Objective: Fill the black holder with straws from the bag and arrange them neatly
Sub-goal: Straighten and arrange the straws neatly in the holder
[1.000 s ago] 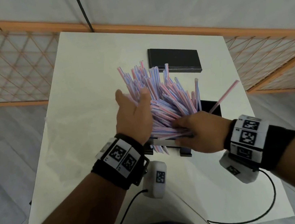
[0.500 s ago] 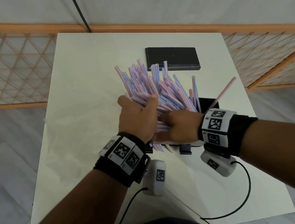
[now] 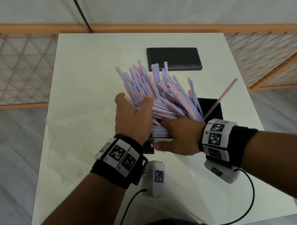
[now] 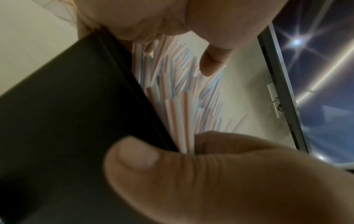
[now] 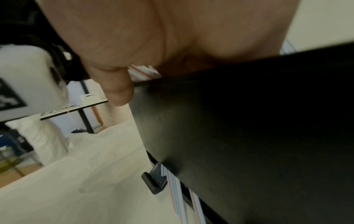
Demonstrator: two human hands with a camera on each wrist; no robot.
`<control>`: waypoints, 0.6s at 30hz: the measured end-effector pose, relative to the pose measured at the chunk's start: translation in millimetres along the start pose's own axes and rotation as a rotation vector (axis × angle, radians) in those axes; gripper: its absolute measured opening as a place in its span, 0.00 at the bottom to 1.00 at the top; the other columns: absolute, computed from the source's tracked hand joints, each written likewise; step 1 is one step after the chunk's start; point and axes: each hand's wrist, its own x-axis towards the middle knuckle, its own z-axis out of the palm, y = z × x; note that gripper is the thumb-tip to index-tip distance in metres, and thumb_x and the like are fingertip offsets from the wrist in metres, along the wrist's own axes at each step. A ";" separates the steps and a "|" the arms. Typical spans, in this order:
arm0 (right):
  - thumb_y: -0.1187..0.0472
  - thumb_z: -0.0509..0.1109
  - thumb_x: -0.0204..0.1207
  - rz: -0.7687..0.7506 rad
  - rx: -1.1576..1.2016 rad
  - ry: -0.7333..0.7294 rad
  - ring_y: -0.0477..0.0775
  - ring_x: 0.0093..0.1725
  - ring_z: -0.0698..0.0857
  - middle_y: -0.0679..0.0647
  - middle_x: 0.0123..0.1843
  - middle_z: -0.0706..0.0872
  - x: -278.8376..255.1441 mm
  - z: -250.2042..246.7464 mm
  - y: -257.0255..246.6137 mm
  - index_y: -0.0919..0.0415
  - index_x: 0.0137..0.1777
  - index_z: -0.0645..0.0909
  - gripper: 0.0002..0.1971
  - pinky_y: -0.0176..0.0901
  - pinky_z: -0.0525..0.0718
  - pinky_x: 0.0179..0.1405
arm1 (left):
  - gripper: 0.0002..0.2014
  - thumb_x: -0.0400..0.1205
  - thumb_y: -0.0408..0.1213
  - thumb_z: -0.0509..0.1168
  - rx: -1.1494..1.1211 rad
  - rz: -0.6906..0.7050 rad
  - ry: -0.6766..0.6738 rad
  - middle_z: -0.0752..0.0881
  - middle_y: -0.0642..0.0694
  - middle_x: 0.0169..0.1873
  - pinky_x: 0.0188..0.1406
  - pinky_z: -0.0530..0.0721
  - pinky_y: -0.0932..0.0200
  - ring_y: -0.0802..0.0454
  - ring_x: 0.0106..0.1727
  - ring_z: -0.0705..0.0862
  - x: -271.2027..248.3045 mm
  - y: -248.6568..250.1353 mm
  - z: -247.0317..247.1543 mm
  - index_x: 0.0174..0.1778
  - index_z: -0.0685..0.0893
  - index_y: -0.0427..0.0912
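Holder: We find the black holder (image 3: 212, 107) on the white table (image 3: 84, 94), close in front of the person. Most of it is covered by hands and straws; only its open right end shows bare in the head view.

Straws: The straws (image 3: 160, 95) stand as a loose fan, lower ends in the holder, upper ends splayed away from the person at mixed angles. One pink straw (image 3: 223, 97) leans apart from the bundle, out over the right end. A few tips show at the slot under the holder in the right wrist view.

Left hand: The left hand (image 3: 133, 118) cups the left flank of the fan, fingers and thumb partly curled round the stems, gathering rather than clamping.

Right hand: The right hand (image 3: 179, 136) lies low on the near side, fingers laid over the stem bases at the rim. We cannot tell whether it pinches any of them.

Bag: No bag can be made out in these views.

Other item: A flat black lid (image 3: 174, 58) lies farther back on the table.

Stage, our judgement: filling looks largely done; straightening is in hand.

Risks, our judgement:
- Uneven squeezing could kink stems or spring them onto the table.
- The lone pink straw may tip out if the holder is nudged.
- Downward pressure near the rim could tilt the holder.
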 end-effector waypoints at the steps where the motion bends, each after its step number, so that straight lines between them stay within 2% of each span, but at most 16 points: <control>1: 0.31 0.67 0.74 0.014 0.025 -0.009 0.54 0.47 0.84 0.47 0.44 0.84 0.4 -2.5 1.0 0.50 0.55 0.74 0.24 0.45 0.81 0.48 | 0.29 0.71 0.62 0.64 -0.009 0.000 -0.011 0.86 0.49 0.57 0.64 0.83 0.39 0.46 0.58 0.86 -0.6 -0.4 -0.2 0.63 0.74 0.50; 2: 0.31 0.68 0.74 0.025 0.043 -0.015 0.51 0.43 0.83 0.44 0.40 0.81 1.3 -5.0 1.9 0.47 0.48 0.75 0.21 0.42 0.78 0.45 | 0.23 0.71 0.62 0.64 -0.015 0.000 -0.020 0.86 0.50 0.53 0.62 0.84 0.39 0.47 0.56 0.86 -1.1 -0.3 -0.2 0.56 0.75 0.53; 3: 0.31 0.69 0.73 0.036 0.055 -0.026 0.49 0.41 0.82 0.44 0.38 0.81 3.0 -7.2 2.2 0.46 0.43 0.74 0.19 0.42 0.76 0.43 | 0.22 0.71 0.63 0.63 -0.014 0.001 -0.030 0.86 0.51 0.52 0.61 0.85 0.39 0.47 0.55 0.86 -1.8 0.4 -0.7 0.53 0.75 0.53; 6: 0.32 0.73 0.70 0.040 0.091 -0.045 0.50 0.38 0.83 0.47 0.36 0.83 11.0 -12.0 1.4 0.50 0.38 0.78 0.21 0.45 0.78 0.38 | 0.35 0.66 0.70 0.60 -0.011 -0.025 -0.065 0.85 0.48 0.54 0.62 0.84 0.37 0.44 0.56 0.86 -2.9 1.8 -1.2 0.58 0.77 0.47; 7: 0.32 0.75 0.68 0.040 0.105 -0.049 0.52 0.38 0.83 0.49 0.36 0.83 14.3 -13.0 0.9 0.52 0.38 0.79 0.22 0.46 0.81 0.39 | 0.38 0.65 0.72 0.59 -0.007 -0.038 -0.080 0.85 0.47 0.55 0.62 0.83 0.37 0.43 0.57 0.85 -2.9 2.0 -1.7 0.60 0.78 0.45; 9: 0.32 0.77 0.64 0.046 0.145 -0.065 0.53 0.40 0.85 0.50 0.38 0.86 20.7 -12.7 2.4 0.54 0.40 0.82 0.24 0.52 0.86 0.45 | 0.35 0.72 0.69 0.62 0.003 -0.047 -0.124 0.84 0.45 0.57 0.64 0.83 0.39 0.44 0.59 0.85 -3.0 3.4 -2.4 0.63 0.77 0.42; 11: 0.32 0.77 0.61 0.057 0.185 -0.090 0.52 0.46 0.86 0.48 0.44 0.88 23.4 -12.1 4.9 0.50 0.46 0.84 0.24 0.52 0.86 0.53 | 0.29 0.82 0.62 0.63 0.010 -0.052 -0.156 0.83 0.45 0.60 0.64 0.82 0.44 0.45 0.61 0.84 -0.9 1.5 -2.3 0.67 0.75 0.40; 13: 0.32 0.78 0.61 0.066 0.222 -0.092 0.49 0.52 0.86 0.44 0.50 0.88 22.6 -11.5 6.4 0.47 0.51 0.84 0.25 0.48 0.83 0.59 | 0.28 0.84 0.58 0.64 0.019 -0.046 -0.154 0.82 0.45 0.62 0.64 0.82 0.45 0.45 0.61 0.83 0.2 0.7 -1.6 0.69 0.72 0.39; 16: 0.32 0.78 0.61 0.012 0.307 -0.082 0.46 0.55 0.87 0.41 0.52 0.90 17.8 -11.4 4.0 0.43 0.55 0.86 0.25 0.47 0.82 0.64 | 0.22 0.85 0.54 0.65 0.029 0.051 -0.100 0.82 0.51 0.53 0.62 0.83 0.44 0.47 0.58 0.84 -3.1 4.2 -2.0 0.65 0.71 0.40; 18: 0.32 0.77 0.62 -0.071 0.326 -0.015 0.43 0.51 0.88 0.40 0.47 0.90 15.1 -11.5 2.9 0.40 0.50 0.86 0.19 0.47 0.84 0.63 | 0.18 0.86 0.50 0.65 0.032 0.123 -0.062 0.82 0.56 0.49 0.56 0.84 0.50 0.53 0.54 0.85 -6.0 5.7 -3.8 0.62 0.72 0.42</control>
